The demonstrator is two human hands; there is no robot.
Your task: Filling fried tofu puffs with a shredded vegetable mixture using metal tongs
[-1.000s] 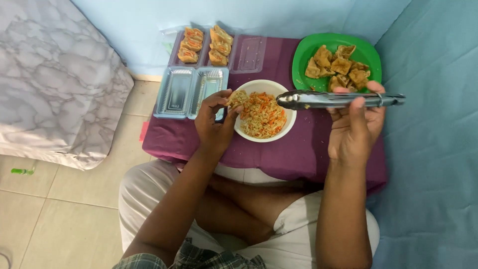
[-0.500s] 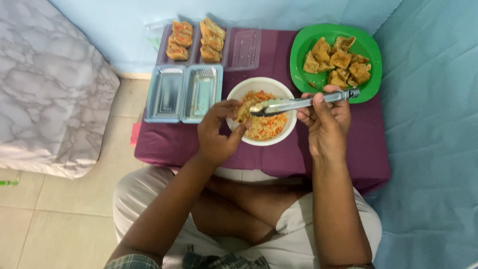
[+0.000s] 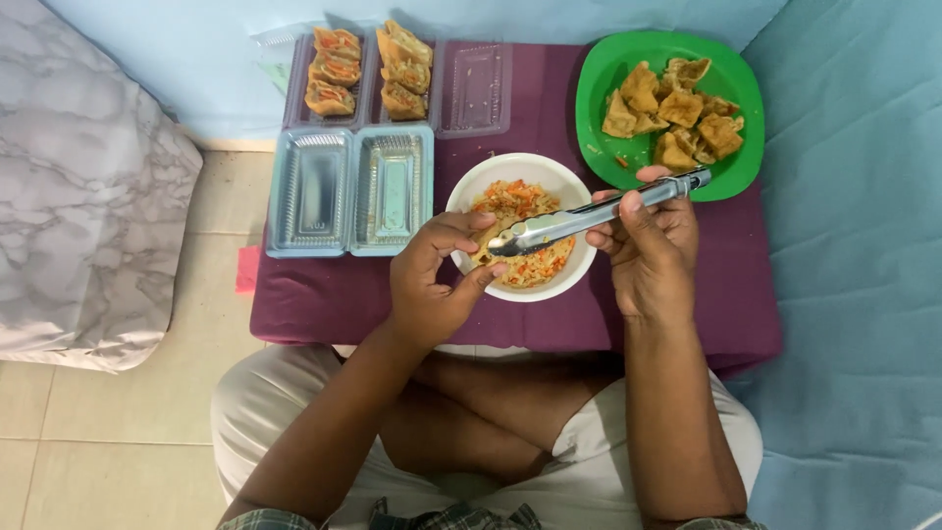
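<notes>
- Metal tongs (image 3: 599, 211) lie across the white bowl (image 3: 471, 191), held in the right hand (image 3: 648, 245); their long axis runs from upper right, near the green plate (image 3: 599, 88), down to lower left, with the tips over the middle of the bowl.
- The right hand is curled round the rear half of the tongs, thumb on top and fingers beneath, pressing the two arms together; the tips look shut or nearly so, though I cannot tell whether they grip any food.
- The left hand (image 3: 432, 285) sits at the near-left rim of the bowl, cupped, thumb and fingers bent toward each other just beneath the tong tips. It seems to pinch a pale fried piece, but the tongs and fingers cover most of it, so its shape is hard to make out.
- The tong tips lie just beside the left fingertips, touching or almost touching; the left hand is the nearer one to the tips, the right the nearer to the handle end.
- The bowl holds an orange and pale shredded filling (image 3: 530, 270) and stands on a purple cloth (image 3: 334, 294) over a low table.
- Left of the bowl stand two empty clear trays (image 3: 348, 191); behind them, a tray with filled fried pieces (image 3: 368, 64).
- The green plate carries unfilled fried pieces (image 3: 672, 108), well apart from the left hand.
- The person's forearms are cut off at the lower edge.
</notes>
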